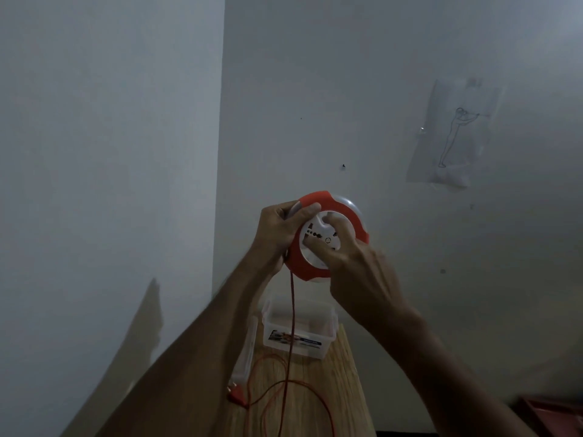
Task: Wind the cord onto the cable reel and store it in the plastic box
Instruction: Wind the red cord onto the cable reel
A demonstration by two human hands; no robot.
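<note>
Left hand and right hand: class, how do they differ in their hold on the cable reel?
The left hand grips the cable reel by its outer rim, thumb across the orange edge; the right hand reaches over the white centre, fingers curled into its hub. The cord hangs below the left hand, not the right. Both hold the reel raised.

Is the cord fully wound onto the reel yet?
No. The cord hangs from the reel and loops over the table.

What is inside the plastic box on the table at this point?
The plastic box stands open on the wooden table. Nothing clear shows inside; the hanging cord crosses in front and the view is dim. The reel is held above it.
</note>
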